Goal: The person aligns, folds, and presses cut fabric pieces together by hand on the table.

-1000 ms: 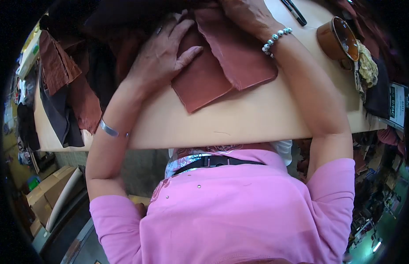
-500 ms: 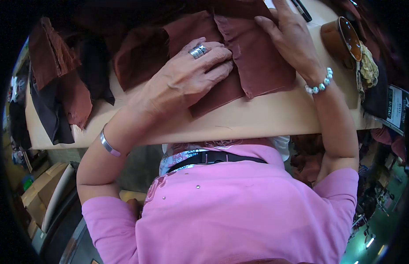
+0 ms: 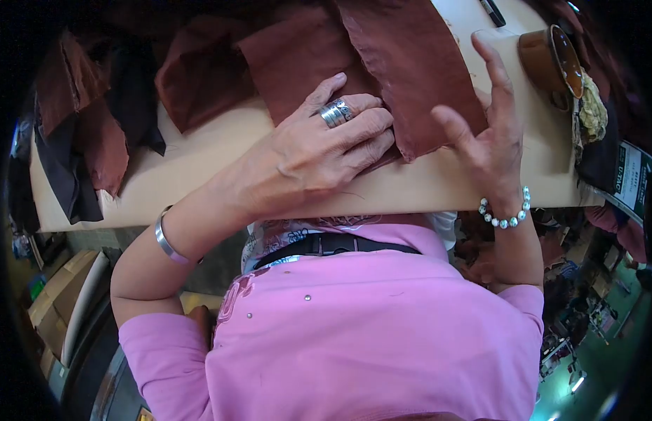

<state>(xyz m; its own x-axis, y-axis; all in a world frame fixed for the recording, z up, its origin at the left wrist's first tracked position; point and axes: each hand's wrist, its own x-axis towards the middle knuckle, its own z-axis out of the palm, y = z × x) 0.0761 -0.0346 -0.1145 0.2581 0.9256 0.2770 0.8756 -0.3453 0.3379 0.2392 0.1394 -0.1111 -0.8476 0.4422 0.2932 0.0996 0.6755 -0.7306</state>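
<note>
Two overlapping reddish-brown fabric pieces lie in front of me: a long upper strip (image 3: 424, 77) with a frayed left edge, and a piece (image 3: 298, 63) partly under it. My left hand (image 3: 319, 144), wearing a wide silver ring, has its fingers curled onto the strip's frayed edge near its lower corner. Its fingertips are hidden against the fabric. At the strip's right edge, my right hand (image 3: 495, 140) is open, thumb and index finger spread, holding nothing.
A brown cup (image 3: 540, 63) stands at the right beside a crumpled yellowish cloth (image 3: 594, 116). A black pen (image 3: 492, 12) lies beyond my right hand. More brown and dark fabric pieces (image 3: 105, 154) hang over the left side of the pale table (image 3: 220, 158).
My right hand has come off the far part of the strip and moved down toward me, its fingers spreading. My left hand has shifted slightly right and down, and the strip lies straighter.
</note>
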